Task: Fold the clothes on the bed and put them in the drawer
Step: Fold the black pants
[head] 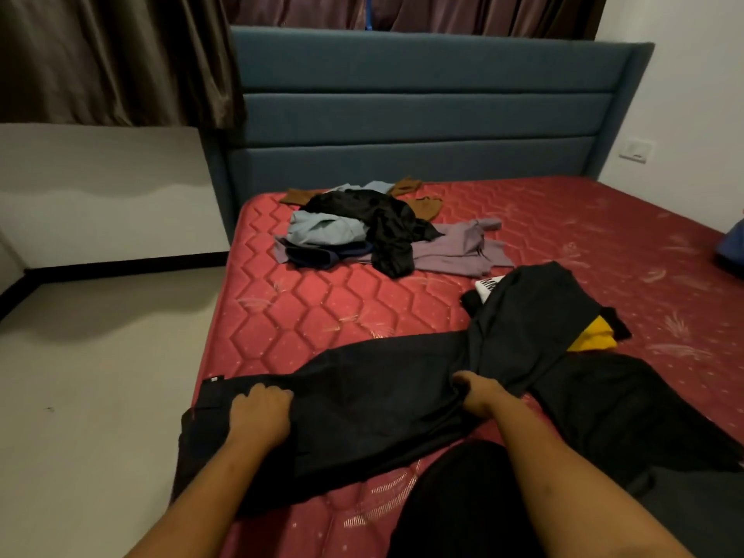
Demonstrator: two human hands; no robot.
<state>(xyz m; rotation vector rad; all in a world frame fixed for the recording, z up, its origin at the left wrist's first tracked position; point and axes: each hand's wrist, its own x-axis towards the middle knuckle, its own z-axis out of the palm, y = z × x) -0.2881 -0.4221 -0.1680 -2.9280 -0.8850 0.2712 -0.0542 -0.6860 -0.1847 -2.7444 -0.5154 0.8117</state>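
Note:
A pair of dark trousers [374, 396] lies spread across the near edge of the red mattress [306, 308], its waist end at the left hanging over the corner. My left hand [259, 412] grips the fabric near the waistband with curled fingers. At the crotch, where the legs part, my right hand [477, 394] pinches the cloth. One leg runs up to the right over a small stack of dark, white and yellow clothes [592, 336]. A loose pile of unfolded clothes [374, 227], black, light blue, purple and brown, sits further up the bed.
A blue padded headboard [422, 114] stands behind the bed, with dark curtains [100, 54] above and to the left. Pale floor [100, 376] lies left of the bed. A blue object [730, 243] shows at the right edge. No drawer is in view.

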